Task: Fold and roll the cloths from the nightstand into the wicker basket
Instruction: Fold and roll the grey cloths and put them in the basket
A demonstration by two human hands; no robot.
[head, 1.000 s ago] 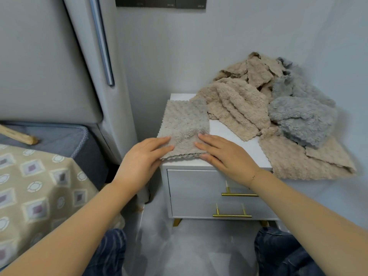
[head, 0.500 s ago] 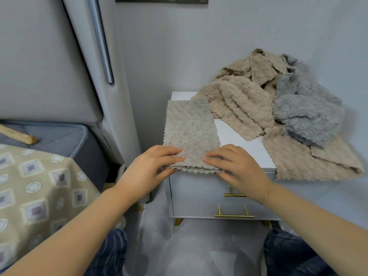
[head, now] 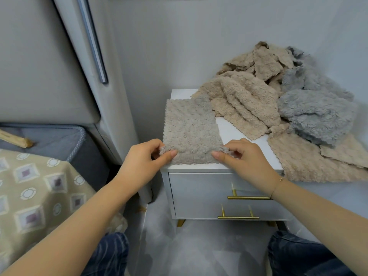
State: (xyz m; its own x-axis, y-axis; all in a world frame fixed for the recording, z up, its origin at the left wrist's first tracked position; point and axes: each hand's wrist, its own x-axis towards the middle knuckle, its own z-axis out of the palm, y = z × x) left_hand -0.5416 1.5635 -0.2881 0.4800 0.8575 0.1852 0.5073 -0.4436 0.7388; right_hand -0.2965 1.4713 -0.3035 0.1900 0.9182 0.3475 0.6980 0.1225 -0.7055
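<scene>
I am looking down at a small white nightstand with two drawers and gold bar handles (head: pixel 225 168), set against a grey wall. On the left part of its top lies a folded grey-beige cloth of bumpy fleece with a scalloped edge (head: pixel 191 128), a long strip running away from me. My left hand (head: pixel 143 164) pinches its near left corner between thumb and fingers; my right hand (head: pixel 243 158) pinches the near right corner the same way, and the near edge is lifted slightly off the top between them.

The cloth looks light, soft and limp, with a nubby surface that should grip itself rather than slip. I judge it will sag wherever it is unsupported, so the two near corners are the right hold for starting a roll away from me, and the roll must be kept tight or it will loosen.

To the right, a loose heap of beige and grey fleece cloths (head: pixel 278 100) covers the rest of the top and spills over the right edge. Its nearest beige cloth touches the far right corner of my strip and could get caught up in the roll. On the left is a bed with a patterned beige cover (head: pixel 35 188). I cannot see the wicker basket.
</scene>
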